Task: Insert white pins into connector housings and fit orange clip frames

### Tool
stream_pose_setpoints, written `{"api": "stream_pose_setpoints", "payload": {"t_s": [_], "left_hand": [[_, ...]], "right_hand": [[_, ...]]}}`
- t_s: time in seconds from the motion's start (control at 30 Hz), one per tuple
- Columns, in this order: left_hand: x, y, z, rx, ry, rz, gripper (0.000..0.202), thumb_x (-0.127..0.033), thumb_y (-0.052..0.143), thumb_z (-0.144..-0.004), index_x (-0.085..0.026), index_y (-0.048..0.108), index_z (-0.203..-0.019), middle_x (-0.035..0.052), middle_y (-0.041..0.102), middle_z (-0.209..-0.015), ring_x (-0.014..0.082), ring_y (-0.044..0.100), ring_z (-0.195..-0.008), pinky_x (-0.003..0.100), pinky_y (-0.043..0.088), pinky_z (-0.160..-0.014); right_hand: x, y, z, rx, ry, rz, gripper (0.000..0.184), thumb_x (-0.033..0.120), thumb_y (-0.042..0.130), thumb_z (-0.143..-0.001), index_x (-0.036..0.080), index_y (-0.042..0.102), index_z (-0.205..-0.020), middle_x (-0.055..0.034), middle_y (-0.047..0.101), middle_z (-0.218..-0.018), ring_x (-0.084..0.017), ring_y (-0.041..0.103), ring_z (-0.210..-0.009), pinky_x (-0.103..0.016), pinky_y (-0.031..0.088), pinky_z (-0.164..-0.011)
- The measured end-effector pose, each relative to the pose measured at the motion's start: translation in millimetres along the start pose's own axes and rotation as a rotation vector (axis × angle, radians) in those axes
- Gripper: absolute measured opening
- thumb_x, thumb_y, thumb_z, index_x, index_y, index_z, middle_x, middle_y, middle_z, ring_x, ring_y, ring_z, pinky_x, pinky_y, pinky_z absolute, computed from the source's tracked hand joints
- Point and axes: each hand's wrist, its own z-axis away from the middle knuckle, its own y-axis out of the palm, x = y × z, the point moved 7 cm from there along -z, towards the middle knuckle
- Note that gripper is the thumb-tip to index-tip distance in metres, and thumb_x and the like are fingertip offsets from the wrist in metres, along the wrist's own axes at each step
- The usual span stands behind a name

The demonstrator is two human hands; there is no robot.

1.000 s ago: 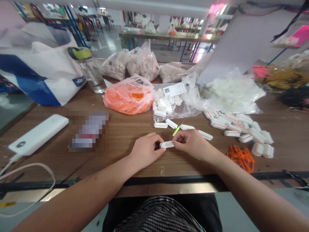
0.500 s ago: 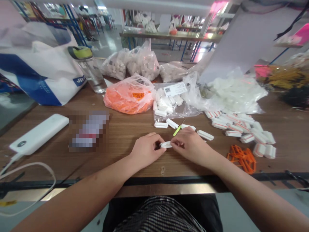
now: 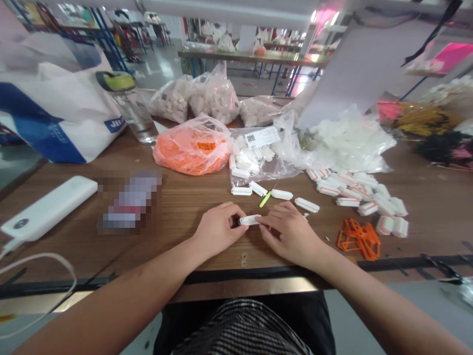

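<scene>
My left hand (image 3: 218,229) pinches the left end of a small white plastic piece (image 3: 250,220) between thumb and fingers, just above the table. My right hand (image 3: 290,231) is closed at the other end, its index fingertip on the piece and its thumb close below. Fine detail on the piece is too small to make out. Behind the hands lie several loose white plastic pieces (image 3: 307,205) and a thin-tipped tool with a yellow-green handle (image 3: 265,198). Orange plastic frames (image 3: 358,239) lie to the right of my right hand.
White pieces with orange edging (image 3: 347,191) are heaped at right. Farther back stand a bag of orange parts (image 3: 192,150), an open bag of white pieces (image 3: 251,158) and a water bottle (image 3: 135,111). A power bank (image 3: 50,209) and a blurred-out object (image 3: 131,202) are at left.
The view has shifted slightly, so the table things appear farther left. My right index finger has straightened along the piece's end, while my left hand keeps its hold.
</scene>
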Motion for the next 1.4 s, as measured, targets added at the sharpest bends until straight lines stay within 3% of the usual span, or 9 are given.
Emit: {"api": "stream_pose_setpoints", "payload": {"t_s": [0.13, 0.27, 0.43, 0.53, 0.77, 1.0, 1.1, 1.23, 1.4], "left_hand": [[0.5, -0.3, -0.7, 0.012, -0.01, -0.001, 0.005, -0.022, 0.068, -0.076, -0.021, 0.068, -0.081, -0.0037, 0.057, -0.07, 0.0115, 0.051, -0.06, 0.026, 0.039, -0.061], [2.3, 0.0, -2.1, 0.017, -0.013, -0.015, 0.006, -0.023, 0.067, -0.076, -0.022, 0.068, -0.081, -0.0036, 0.058, -0.071, 0.0117, 0.052, -0.06, 0.026, 0.04, -0.061], [2.5, 0.0, -2.6, 0.02, 0.012, -0.039, 0.007, -0.024, 0.068, -0.077, -0.022, 0.068, -0.083, -0.0035, 0.057, -0.072, 0.0122, 0.053, -0.061, 0.026, 0.04, -0.062], [1.7, -0.3, -2.7, 0.026, 0.024, -0.044, 0.006, -0.024, 0.068, -0.077, -0.022, 0.067, -0.083, -0.0033, 0.057, -0.072, 0.0122, 0.053, -0.061, 0.027, 0.04, -0.062], [0.9, -0.6, -3.1, 0.026, 0.033, -0.038, 0.006, -0.023, 0.068, -0.077, -0.022, 0.067, -0.083, -0.003, 0.058, -0.072, 0.0123, 0.053, -0.062, 0.027, 0.04, -0.063], [0.4, 0.4, -1.8, 0.042, 0.014, -0.032, 0.007, -0.023, 0.069, -0.076, -0.022, 0.068, -0.083, -0.0034, 0.057, -0.072, 0.012, 0.052, -0.062, 0.026, 0.039, -0.062], [0.8, 0.9, -1.7, 0.047, -0.002, -0.02, 0.009, -0.023, 0.069, -0.075, -0.023, 0.069, -0.084, -0.0041, 0.057, -0.072, 0.0114, 0.052, -0.061, 0.026, 0.039, -0.062], [1.7, 1.5, -2.6, 0.045, -0.013, -0.003, 0.011, -0.021, 0.069, -0.074, -0.023, 0.069, -0.085, -0.0046, 0.057, -0.073, 0.0107, 0.05, -0.06, 0.026, 0.039, -0.062], [0.4, 1.2, -2.3, 0.03, 0.015, 0.016, 0.012, -0.019, 0.071, -0.074, -0.023, 0.07, -0.085, -0.0047, 0.056, -0.072, 0.011, 0.051, -0.062, 0.026, 0.039, -0.063]], "right_hand": [[-43.7, -26.5, 18.6, -0.062, 0.285, -0.056, 0.025, 0.026, 0.051, -0.089, 0.021, 0.075, -0.087, -0.0037, 0.073, -0.078, -0.017, 0.063, -0.069, -0.031, 0.044, -0.07], [-108.2, -44.9, 61.6, 0.11, 0.693, 0.136, 0.025, 0.037, 0.057, -0.083, 0.023, 0.075, -0.072, -0.0009, 0.069, -0.059, -0.018, 0.061, -0.053, -0.029, 0.038, -0.052], [-133.3, -44.0, 83.4, 0.098, 0.831, 0.053, 0.029, 0.04, 0.057, -0.081, 0.022, 0.079, -0.078, -0.0022, 0.07, -0.058, -0.021, 0.065, -0.056, -0.029, 0.04, -0.052], [-130.5, -39.8, 79.0, 0.073, 0.853, 0.044, 0.027, 0.04, 0.058, -0.079, 0.023, 0.079, -0.079, -0.0032, 0.075, -0.069, -0.024, 0.069, -0.067, -0.03, 0.043, -0.058], [-124.8, -36.3, 72.1, 0.109, 0.876, 0.104, 0.026, 0.038, 0.057, -0.078, 0.022, 0.077, -0.072, -0.0043, 0.074, -0.067, -0.024, 0.068, -0.068, -0.03, 0.041, -0.058], [-116.9, -48.0, 71.1, -0.096, 0.929, -0.041, 0.017, 0.034, 0.064, -0.071, 0.02, 0.073, -0.066, -0.0027, 0.068, -0.056, -0.019, 0.062, -0.054, -0.028, 0.04, -0.051], [-95.0, -48.2, 55.3, -0.187, 0.81, -0.194, 0.021, 0.039, 0.065, -0.073, 0.019, 0.073, -0.071, -0.0029, 0.069, -0.061, -0.017, 0.061, -0.055, -0.026, 0.042, -0.052], [-48.6, -20.2, 14.9, 0.019, 0.498, -0.349, 0.016, 0.029, 0.061, -0.079, 0.02, 0.071, -0.072, -0.0011, 0.069, -0.067, -0.013, 0.058, -0.058, -0.024, 0.043, -0.055], [-28.7, 2.7, -11.1, 0.138, 0.346, -0.247, 0.014, 0.02, 0.059, -0.081, 0.018, 0.069, -0.071, 0.0, 0.064, -0.063, -0.011, 0.053, -0.054, -0.024, 0.038, -0.053]]}}
